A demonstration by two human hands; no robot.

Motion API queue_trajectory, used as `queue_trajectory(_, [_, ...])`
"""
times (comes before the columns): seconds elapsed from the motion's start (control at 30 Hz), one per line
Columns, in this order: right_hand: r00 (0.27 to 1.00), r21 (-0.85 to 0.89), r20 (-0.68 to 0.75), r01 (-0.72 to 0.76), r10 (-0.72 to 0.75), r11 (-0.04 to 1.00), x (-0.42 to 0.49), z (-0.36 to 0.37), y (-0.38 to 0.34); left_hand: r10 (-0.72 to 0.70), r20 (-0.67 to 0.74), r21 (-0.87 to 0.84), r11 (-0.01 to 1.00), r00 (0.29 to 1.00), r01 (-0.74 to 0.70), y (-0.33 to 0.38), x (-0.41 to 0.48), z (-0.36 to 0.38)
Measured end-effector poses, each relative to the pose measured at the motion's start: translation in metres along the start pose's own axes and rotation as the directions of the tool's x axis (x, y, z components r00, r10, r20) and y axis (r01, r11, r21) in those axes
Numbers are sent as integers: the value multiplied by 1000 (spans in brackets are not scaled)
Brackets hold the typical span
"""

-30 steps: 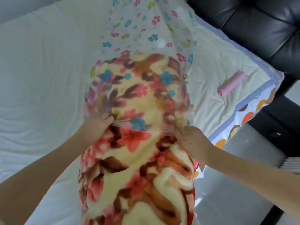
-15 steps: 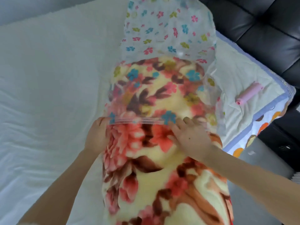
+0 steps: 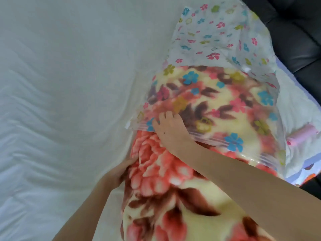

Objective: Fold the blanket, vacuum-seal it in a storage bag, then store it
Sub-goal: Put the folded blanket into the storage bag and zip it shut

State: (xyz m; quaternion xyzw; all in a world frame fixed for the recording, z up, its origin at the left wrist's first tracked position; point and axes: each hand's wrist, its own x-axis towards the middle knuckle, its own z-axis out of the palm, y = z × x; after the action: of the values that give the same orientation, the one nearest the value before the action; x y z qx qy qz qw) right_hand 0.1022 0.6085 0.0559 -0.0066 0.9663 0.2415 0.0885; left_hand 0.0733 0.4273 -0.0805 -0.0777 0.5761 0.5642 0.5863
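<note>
A thick floral blanket, cream with red and brown flowers, lies folded lengthwise on the bed. Its far end sits inside a clear storage bag printed with small coloured flowers; the near end sticks out of the bag's mouth. My right hand reaches across to the left part of the zip rim and grips it over the blanket. My left hand is lower, on the blanket's left side, with its fingers tucked into the fabric.
A white sheet covers the bed to the left. A pink cylinder lies on a quilted pad right of the bag. Black padded upholstery stands at the far right, past the bed's edge.
My right hand crossed from the middle of the bag's rim to its left corner. My left hand dropped from the rim to the blanket's side. More blanket is inside the bag.
</note>
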Motion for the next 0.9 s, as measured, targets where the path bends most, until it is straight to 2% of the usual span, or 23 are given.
queue_trajectory(0.07, [1000,-55,4,17,-17,998,9,-4,-6,87,-110,-130,986,990,-101,-8,-6,20])
queue_trajectory(0.13, [994,-40,-7,106,-106,994,7,-7,-4,173,-326,-45,979,929,-198,-9,-10,41])
queue_trajectory(0.17, [985,-19,-8,170,-170,985,2,-7,-1,225,-409,30,972,884,-233,-7,-13,50])
queue_trajectory(0.2, [974,-3,-69,218,-217,976,-9,-7,4,267,-452,86,963,851,-256,-3,-17,61])
queue_trajectory(0.23, [959,47,-159,246,-236,968,-22,-13,12,304,-469,112,952,829,-286,3,-23,75])
queue_trajectory(0.33, [895,222,-411,284,-174,933,-65,-20,37,455,-500,153,884,737,-442,27,-47,132])
queue_trajectory(0.4, [889,238,-436,265,-141,934,-102,-23,55,484,-529,143,861,697,-489,42,-55,172])
queue_trajectory(0.53, [902,323,-430,193,-38,926,-177,-23,87,445,-633,141,871,633,-471,59,-55,225])
queue_trajectory(0.6, [907,385,-421,147,31,911,-198,-21,99,435,-630,117,872,644,-475,60,-60,236])
queue_trajectory(0.7, [923,403,-380,101,66,909,-216,-16,106,373,-479,-127,867,795,-483,47,-71,228])
queue_trajectory(0.73, [926,405,-374,112,53,907,-221,-13,105,363,-448,-138,875,817,-465,42,-73,221])
queue_trajectory(0.77, [924,398,-381,142,23,906,-228,-10,101,378,-462,-56,890,802,-452,35,-74,212])
queue_trajectory(0.83, [915,363,-398,223,-66,904,-241,-6,91,490,-480,242,871,727,-427,19,-70,192])
queue_trajectory(0.9, [905,318,-408,267,-123,910,-250,-5,82,618,-372,551,748,693,-371,3,-62,178])
